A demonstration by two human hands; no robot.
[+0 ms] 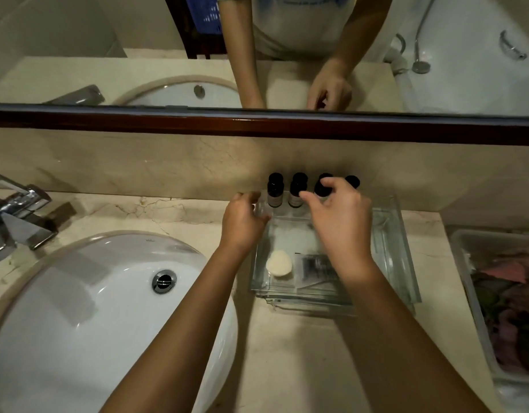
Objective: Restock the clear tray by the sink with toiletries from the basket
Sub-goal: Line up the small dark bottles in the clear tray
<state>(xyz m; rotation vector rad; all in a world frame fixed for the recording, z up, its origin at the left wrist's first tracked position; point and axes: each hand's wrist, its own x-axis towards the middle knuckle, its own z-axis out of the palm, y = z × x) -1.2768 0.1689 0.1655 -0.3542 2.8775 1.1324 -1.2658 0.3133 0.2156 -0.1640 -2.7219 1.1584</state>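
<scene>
**Right hand poised over the third bottle**

Two bare forearms (180, 338) reached in from the worktop's (287, 353) near edge. The left hand (244, 223) held the clear tray (401, 263) by its left wall near the far-left corner, thumb inside. The right hand (342, 217) arched over the third bottle (320, 188) of four upright along the tray's far edge. Its forefinger was above the cap, its thumb just left; whether they gripped it could not be told. The bottle's long axis stood vertical, straight ahead of those fingertips, so the right hand was nearer. The basket (465, 278) sat at the worktop's right edge.

Marble counter (311, 359), clear tray (407, 263), basket (462, 265)
</scene>
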